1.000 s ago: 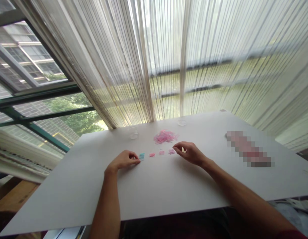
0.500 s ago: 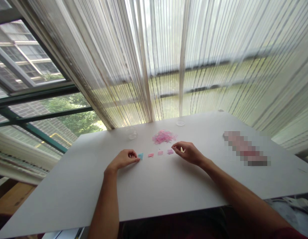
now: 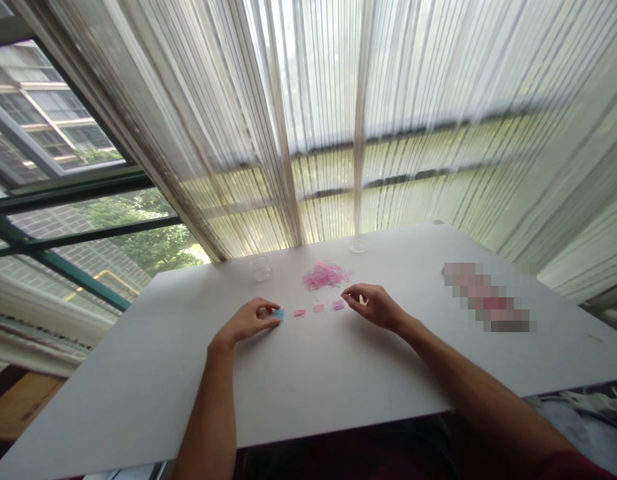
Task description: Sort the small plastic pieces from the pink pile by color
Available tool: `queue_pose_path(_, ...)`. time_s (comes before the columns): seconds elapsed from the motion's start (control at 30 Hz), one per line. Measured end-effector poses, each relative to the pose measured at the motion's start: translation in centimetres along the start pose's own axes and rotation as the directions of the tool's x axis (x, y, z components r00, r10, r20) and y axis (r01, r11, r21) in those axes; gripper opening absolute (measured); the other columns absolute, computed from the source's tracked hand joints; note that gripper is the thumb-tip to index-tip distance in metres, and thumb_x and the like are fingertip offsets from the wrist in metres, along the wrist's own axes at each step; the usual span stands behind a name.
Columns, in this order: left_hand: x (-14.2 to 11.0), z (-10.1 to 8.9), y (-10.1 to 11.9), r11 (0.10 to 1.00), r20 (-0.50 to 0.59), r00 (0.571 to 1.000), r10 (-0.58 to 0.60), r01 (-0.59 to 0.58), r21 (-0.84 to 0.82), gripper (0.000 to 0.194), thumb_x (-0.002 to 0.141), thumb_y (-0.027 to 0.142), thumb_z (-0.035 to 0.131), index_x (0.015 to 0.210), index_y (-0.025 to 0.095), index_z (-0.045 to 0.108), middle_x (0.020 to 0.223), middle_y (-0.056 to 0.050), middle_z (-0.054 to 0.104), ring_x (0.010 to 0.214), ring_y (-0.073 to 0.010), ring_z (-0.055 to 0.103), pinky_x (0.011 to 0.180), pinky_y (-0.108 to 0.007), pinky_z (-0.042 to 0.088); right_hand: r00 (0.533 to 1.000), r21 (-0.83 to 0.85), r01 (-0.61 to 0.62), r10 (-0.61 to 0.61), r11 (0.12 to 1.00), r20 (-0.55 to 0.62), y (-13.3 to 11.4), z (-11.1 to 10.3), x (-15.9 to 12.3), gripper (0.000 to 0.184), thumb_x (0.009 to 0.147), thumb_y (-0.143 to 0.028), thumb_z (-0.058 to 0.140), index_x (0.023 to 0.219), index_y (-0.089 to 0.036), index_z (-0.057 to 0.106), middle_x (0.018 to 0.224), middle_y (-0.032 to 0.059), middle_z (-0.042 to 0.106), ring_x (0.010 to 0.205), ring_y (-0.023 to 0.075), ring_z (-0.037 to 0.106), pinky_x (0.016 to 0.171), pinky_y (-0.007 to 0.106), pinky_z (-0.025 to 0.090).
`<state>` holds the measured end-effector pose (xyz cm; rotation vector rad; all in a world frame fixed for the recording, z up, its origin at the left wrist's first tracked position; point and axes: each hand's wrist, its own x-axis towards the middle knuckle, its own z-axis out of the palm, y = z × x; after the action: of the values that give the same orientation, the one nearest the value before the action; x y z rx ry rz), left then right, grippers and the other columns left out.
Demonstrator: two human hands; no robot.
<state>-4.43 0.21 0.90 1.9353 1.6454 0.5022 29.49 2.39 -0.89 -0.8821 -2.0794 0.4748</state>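
Note:
My left hand [image 3: 249, 318] rests low over the table, its thumb and index finger at the two edges of a small bundle of blue strips [image 3: 280, 313]. To the right of it lie a red bundle [image 3: 299, 313], a pale pink bundle [image 3: 318, 308] and a purple bundle [image 3: 338, 305], roughly in a row. My right hand [image 3: 371, 304] hovers just right of the purple bundle, thumb and index fingertips pinched together; what they hold, if anything, is too small to tell. Behind the row sits a loose heap of pink and purple strips [image 3: 326, 275].
A clear round container [image 3: 262, 269] stands on the white table [image 3: 298, 380] at back left, and a clear round lid [image 3: 359, 247] lies at the back edge. A blurred-out pinkish object [image 3: 488, 297] lies on the right. Sheer curtains [image 3: 318, 133] hang behind the table.
The left thumb and index finger have spread a little and now sit at both edges of the blue bundle. The right hand stays nearly still, and the view has shifted slightly.

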Motion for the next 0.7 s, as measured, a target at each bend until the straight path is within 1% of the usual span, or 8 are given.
queue_pose_path(0.2, 0.0, 0.0, -0.1, 1.0, 0.002, 1.0, -0.011, 0.011, 0.016, 0.049, 0.066, 0.053, 0.072, 0.1, 0.018, 0.075, 0.086, -0.005, 0.061, 0.067, -0.0156, 0.049, 0.065, -0.027, 0.044, 0.999, -0.01, -0.035, 0.035, 0.999, -0.025, 0.6, -0.2, 0.2, 0.02, 0.089, -0.03, 0.054, 0.084, -0.018, 0.069, 0.067, 0.0011, 0.065, 0.057, 0.011, 0.055, 0.059, 0.023, 0.047)
queue_pose_path(0.33, 0.0, 0.1, -0.3, 1.0, -0.02, 1.0, 0.008, -0.008, 0.002, 0.051, 0.067, 0.056, 0.07, 0.102, 0.019, 0.074, 0.089, -0.006, 0.064, 0.066, -0.0154, 0.051, 0.064, -0.027, 0.046, 0.989, -0.013, -0.101, 0.099, 0.995, -0.107, 1.7, -0.6, 0.5, 0.022, 0.088, -0.034, 0.054, 0.084, -0.018, 0.069, 0.066, 0.0012, 0.067, 0.056, 0.0117, 0.056, 0.056, 0.023, 0.045)
queue_pose_path(0.43, 0.4, 0.2, 0.1, 1.0, -0.131, 0.991, 0.019, -0.019, 0.004, 0.051, 0.074, 0.059, 0.061, 0.101, 0.018, 0.072, 0.089, -0.006, 0.066, 0.065, -0.0153, 0.053, 0.064, -0.027, 0.048, 0.962, 0.006, -0.2, 0.198, 0.98, -0.187, 2.9, -1.3, 0.8, 0.025, 0.087, -0.038, 0.055, 0.083, -0.018, 0.07, 0.065, 0.0017, 0.069, 0.057, 0.0131, 0.058, 0.056, 0.024, 0.045)
queue_pose_path(0.5, 1.0, 0.2, 0.8, 0.999, -0.228, 0.973, 0.043, -0.038, 0.026, 0.049, 0.079, 0.059, 0.055, 0.097, 0.017, 0.072, 0.088, -0.006, 0.068, 0.066, -0.0159, 0.055, 0.066, -0.028, 0.049, 0.934, 0.017, -0.287, 0.284, 0.958, -0.217, 3.7, -1.7, 1.0, 0.027, 0.086, -0.04, 0.054, 0.081, -0.018, 0.07, 0.066, 0.002, 0.069, 0.059, 0.0141, 0.06, 0.058, 0.025, 0.045)
queue_pose_path(0.53, 1.4, 0.2, 1.3, 0.997, -0.256, 0.964, 0.068, -0.058, 0.044, 0.047, 0.08, 0.058, 0.053, 0.095, 0.016, 0.072, 0.088, -0.007, 0.068, 0.068, -0.0163, 0.056, 0.067, -0.028, 0.049, 0.919, 0.018, -0.329, 0.324, 0.944, -0.226, 4.2, -1.9, 1.0, 0.028, 0.086, -0.041, 0.054, 0.081, -0.018, 0.07, 0.066, 0.0021, 0.069, 0.06, 0.0146, 0.061, 0.06, 0.025, 0.045)
queue_pose_path(0.57, 1.9, 0.2, 2.0, 0.994, -0.262, 0.96, 0.101, -0.087, 0.065, 0.046, 0.081, 0.056, 0.052, 0.093, 0.017, 0.072, 0.088, -0.007, 0.069, 0.069, -0.0165, 0.057, 0.068, -0.028, 0.05, 0.902, 0.02, -0.367, 0.361, 0.93, -0.235, 4.6, -2.1, 1.1, 0.029, 0.085, -0.041, 0.053, 0.08, -0.018, 0.07, 0.067, 0.0022, 0.069, 0.061, 0.015, 0.061, 0.061, 0.026, 0.046)
queue_pose_path(0.6, 2.5, 0.2, 2.7, 0.989, -0.242, 0.96, 0.139, -0.122, 0.086, 0.044, 0.082, 0.054, 0.052, 0.093, 0.017, 0.072, 0.089, -0.006, 0.069, 0.07, -0.0167, 0.058, 0.069, -0.028, 0.05, 0.886, 0.022, -0.402, 0.394, 0.916, -0.244, 4.9, -2.2, 1.1, 0.029, 0.085, -0.041, 0.052, 0.08, -0.018, 0.07, 0.067, 0.0023, 0.069, 0.061, 0.0153, 0.061, 0.062, 0.026, 0.046)
queue_pose_path(0.7, 4.7, 0.3, 4.8, 0.968, -0.125, 0.965, 0.23, -0.214, 0.13, 0.037, 0.086, 0.046, 0.051, 0.097, 0.018, 0.072, 0.091, -0.006, 0.071, 0.072, -0.0167, 0.061, 0.072, -0.027, 0.051, 0.85, 0.031, -0.463, 0.453, 0.886, -0.268, 5.6, -2.2, 1.1, 0.031, 0.083, -0.042, 0.051, 0.08, -0.018, 0.07, 0.067, 0.0027, 0.069, 0.063, 0.0161, 0.061, 0.065, 0.027, 0.046)
